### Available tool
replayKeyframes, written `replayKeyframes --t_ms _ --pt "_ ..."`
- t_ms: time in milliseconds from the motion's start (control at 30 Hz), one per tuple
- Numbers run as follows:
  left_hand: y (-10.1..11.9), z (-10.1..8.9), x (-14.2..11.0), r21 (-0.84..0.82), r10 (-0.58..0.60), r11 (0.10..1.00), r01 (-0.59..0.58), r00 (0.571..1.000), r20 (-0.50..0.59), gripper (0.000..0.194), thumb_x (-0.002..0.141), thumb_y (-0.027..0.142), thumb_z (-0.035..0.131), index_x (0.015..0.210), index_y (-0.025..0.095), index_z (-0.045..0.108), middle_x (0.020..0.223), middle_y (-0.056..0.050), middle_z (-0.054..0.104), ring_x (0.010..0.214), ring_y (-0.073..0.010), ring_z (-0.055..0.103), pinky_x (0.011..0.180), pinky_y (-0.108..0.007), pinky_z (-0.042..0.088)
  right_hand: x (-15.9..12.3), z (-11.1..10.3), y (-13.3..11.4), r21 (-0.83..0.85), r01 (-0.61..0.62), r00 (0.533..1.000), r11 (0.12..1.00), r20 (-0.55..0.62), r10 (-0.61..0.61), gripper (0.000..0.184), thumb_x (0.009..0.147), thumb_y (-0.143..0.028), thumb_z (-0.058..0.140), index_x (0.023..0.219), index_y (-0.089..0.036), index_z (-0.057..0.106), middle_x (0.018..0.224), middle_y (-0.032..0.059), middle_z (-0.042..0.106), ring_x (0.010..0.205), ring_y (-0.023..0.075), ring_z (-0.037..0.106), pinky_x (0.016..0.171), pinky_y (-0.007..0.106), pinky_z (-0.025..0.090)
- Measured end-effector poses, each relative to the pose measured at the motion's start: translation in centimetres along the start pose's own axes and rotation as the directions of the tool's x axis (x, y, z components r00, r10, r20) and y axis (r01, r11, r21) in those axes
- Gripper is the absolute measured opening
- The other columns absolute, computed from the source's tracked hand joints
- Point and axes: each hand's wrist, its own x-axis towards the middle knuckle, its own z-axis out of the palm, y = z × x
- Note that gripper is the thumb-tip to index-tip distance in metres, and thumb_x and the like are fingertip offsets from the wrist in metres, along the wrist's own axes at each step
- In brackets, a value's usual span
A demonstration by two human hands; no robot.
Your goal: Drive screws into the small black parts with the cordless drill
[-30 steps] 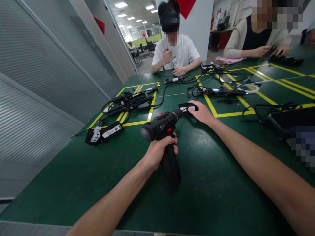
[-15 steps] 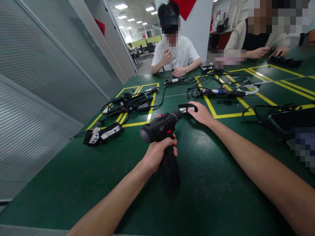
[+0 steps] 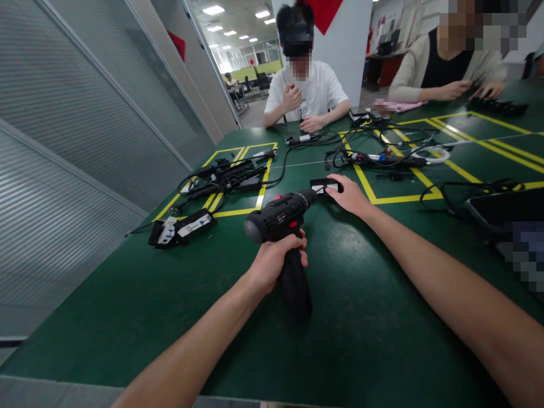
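Green table [image 3: 365, 317]: drill [image 3: 278, 218] in left hand [image 3: 274, 260].

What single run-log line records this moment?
left hand: grips black drill | right hand: steadies small black part at drill tip | surface: green table

Both forearms are bare from the lower frame edge to the wrists, with no sleeves in view. The left hand [image 3: 276, 258] and right hand [image 3: 351, 195] are ungloved. No rings, watch or wristbands show.
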Motion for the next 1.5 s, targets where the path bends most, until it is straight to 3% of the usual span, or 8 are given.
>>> replayKeyframes --t_ms 1000,1500 --pt "-0.1 -0.12 0.06 0.014 0.001 1.0 -0.001 1.0 0.016 0.022 0.075 0.025 0.06 0.093 0.014 0.055 0.079 0.0 0.055 0.054 -0.0099 0.056 0.057 -0.026 0.046 0.12 0.06 0.23 0.026 -0.014 1.0 1.0 0.002 0.014 0.04 0.082 -0.03 0.061 0.122 -0.021 0.064 0.115 0.0085 0.065 0.103 0.0252 0.062 0.096 0.041 0.046" --pt "0.03 0.17 0.03 0.007 0.007 1.0 -0.007 1.0 -0.011 0.024 0.07 0.024 0.062 0.091 0.013 0.058 0.078 -0.002 0.058 0.051 -0.0101 0.056 0.053 -0.025 0.046 0.49 0.02 0.55 0.014 -0.044 0.997 0.999 0.059 0.043 0.044 0.084 -0.031 0.059 0.127 -0.022 0.062 0.121 0.0088 0.064 0.105 0.0257 0.061 0.098 0.043 0.045"
